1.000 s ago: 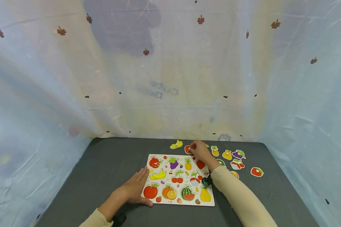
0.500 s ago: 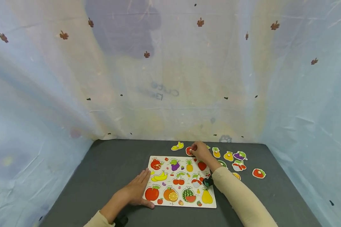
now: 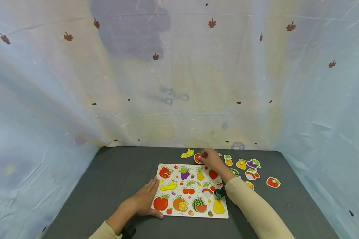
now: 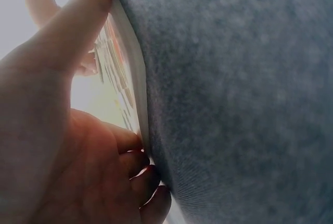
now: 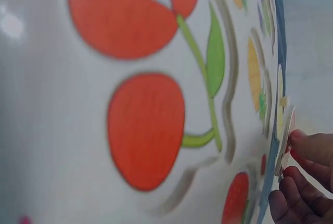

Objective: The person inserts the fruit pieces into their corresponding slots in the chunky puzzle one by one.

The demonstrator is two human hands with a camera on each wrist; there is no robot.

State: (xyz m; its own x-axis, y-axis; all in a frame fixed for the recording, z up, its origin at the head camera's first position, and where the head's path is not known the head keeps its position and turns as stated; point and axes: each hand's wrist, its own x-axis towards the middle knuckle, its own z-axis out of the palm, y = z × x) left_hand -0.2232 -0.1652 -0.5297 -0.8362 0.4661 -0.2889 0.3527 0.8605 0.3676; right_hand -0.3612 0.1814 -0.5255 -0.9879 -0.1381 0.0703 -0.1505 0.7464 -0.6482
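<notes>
Head view, and the right hand [image 3: 210, 158] has it: fingers pinching the red piece [image 3: 196, 159], which pokes out leftward, roundish, just beyond the far edge of the board [image 3: 201, 215]. Left hand [image 3: 143, 197] is well apart, fingers straight against the board's left edge. Compared with half a second ago, the piece sits slightly nearer the bananas [image 3: 187, 154]; that left hand hasn't budged.

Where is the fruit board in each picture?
Head: the fruit board, lower middle.
Left wrist: a thin strip of the board, left of middle.
Right wrist: the board fills the left and middle.
Shared landmark, head and right wrist: the right hand pinching a fruit piece.
</notes>
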